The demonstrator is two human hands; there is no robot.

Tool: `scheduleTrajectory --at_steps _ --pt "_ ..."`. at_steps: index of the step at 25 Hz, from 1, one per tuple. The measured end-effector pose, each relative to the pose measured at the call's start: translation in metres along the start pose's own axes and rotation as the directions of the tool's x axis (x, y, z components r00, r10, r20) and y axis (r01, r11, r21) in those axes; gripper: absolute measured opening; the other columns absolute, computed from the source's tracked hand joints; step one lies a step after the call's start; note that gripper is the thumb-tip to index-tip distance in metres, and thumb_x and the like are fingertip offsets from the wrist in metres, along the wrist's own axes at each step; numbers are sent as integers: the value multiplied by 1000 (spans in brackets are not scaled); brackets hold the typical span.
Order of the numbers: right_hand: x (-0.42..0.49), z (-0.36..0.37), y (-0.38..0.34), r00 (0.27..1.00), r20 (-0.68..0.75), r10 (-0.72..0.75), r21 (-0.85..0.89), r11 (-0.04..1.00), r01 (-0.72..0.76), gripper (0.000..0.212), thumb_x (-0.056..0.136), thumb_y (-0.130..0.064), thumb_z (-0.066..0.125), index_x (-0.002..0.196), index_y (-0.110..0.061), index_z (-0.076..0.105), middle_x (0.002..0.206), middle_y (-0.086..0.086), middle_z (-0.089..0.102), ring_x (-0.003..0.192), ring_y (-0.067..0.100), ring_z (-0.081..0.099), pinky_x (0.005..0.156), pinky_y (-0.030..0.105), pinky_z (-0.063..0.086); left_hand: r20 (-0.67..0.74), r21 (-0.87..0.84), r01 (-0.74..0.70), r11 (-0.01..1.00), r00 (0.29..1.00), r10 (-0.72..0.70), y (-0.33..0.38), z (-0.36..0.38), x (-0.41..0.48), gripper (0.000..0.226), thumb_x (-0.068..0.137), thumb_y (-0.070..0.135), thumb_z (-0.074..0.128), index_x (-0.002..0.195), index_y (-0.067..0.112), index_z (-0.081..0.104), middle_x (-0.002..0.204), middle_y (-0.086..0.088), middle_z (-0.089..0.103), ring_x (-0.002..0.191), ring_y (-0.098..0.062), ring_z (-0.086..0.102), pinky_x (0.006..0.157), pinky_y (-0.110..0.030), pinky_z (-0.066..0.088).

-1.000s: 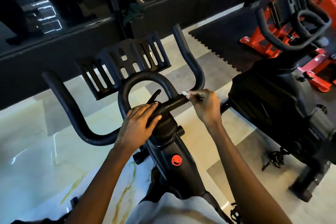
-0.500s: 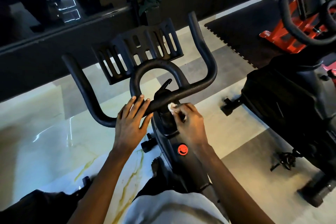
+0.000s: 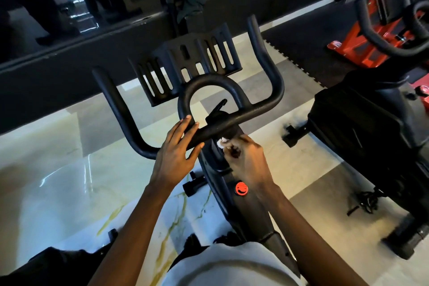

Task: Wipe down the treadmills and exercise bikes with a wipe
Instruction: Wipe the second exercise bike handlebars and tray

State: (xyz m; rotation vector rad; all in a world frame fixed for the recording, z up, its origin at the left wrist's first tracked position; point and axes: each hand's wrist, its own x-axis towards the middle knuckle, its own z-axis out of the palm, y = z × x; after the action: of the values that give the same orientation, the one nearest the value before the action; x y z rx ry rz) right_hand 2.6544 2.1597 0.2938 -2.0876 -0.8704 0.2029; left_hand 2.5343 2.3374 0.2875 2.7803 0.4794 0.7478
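Observation:
A black exercise bike stands right in front of me, its handlebar curving up on both sides with a slotted tray behind it. My left hand rests on the crossbar left of the stem, fingers straight over it and thumb under. My right hand pinches a small white wipe and holds it against the stem just below the crossbar. A red round knob sits on the frame below my right hand.
A second black bike stands close on the right, with red gym equipment behind it on a dark rubber mat. A dark low wall with a green cloth on it runs across the back. The floor is glossy marble tile.
My right hand has come in from the right part of the crossbar to the stem below it, carrying the wipe. My left hand has slid slightly left along the bar.

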Motion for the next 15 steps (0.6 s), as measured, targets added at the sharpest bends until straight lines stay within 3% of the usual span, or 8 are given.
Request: scheduleTrajectory --at_steps 2,5,7,10,13,15 --pt "7 -10 -5 996 -70 53 99 994 -46 17 85 -16 74 93 -31 73 98 -9 67 84 3 65 84 25 55 38 -6 76 997 996 -76 -10 -8 -3 67 95 44 65 153 19 41 154 -4 44 129 -28 53 94 -43 54" --pt "44 -25 -21 979 -198 52 93 995 -35 16 88 -17 72 99 -27 75 101 -11 68 84 -8 62 82 7 48 6 59 -1 998 1000 1 -25 -10 -10 71 97 52 55 155 15 37 113 -6 71 95 -27 68 80 -37 56" --pt "76 -30 -38 997 -59 40 -45 998 -42 14 90 -12 70 98 -21 76 99 -10 70 76 -13 59 71 -2 41 -10 76 -35 996 999 36 -29 -10 -12 70 97 52 52 153 13 39 91 -6 72 79 -25 68 71 -34 55" --pt "112 -23 -49 979 148 137 -276 957 -92 7 89 -11 70 94 -13 75 94 -4 72 73 -1 59 59 4 35 -37 77 -52 996 998 55 -30 -12 -9 71 94 50 59 152 12 42 78 -4 69 67 -22 65 60 -31 53" --pt "125 -8 -58 966 166 197 -321 937 -135 6 84 -10 74 89 -11 76 88 -1 75 81 12 69 68 18 52 -67 77 -67 995 995 72 -31 -13 -8 71 92 48 63 150 12 45 72 -2 66 62 -19 63 53 -29 50" --pt "124 -1 -66 953 253 165 -278 956 -91 6 80 -9 76 83 -14 78 84 -4 76 81 7 69 76 18 53 -72 73 -78 994 994 84 -32 -13 -7 70 92 49 62 150 13 45 71 -1 65 61 -19 62 51 -29 49"
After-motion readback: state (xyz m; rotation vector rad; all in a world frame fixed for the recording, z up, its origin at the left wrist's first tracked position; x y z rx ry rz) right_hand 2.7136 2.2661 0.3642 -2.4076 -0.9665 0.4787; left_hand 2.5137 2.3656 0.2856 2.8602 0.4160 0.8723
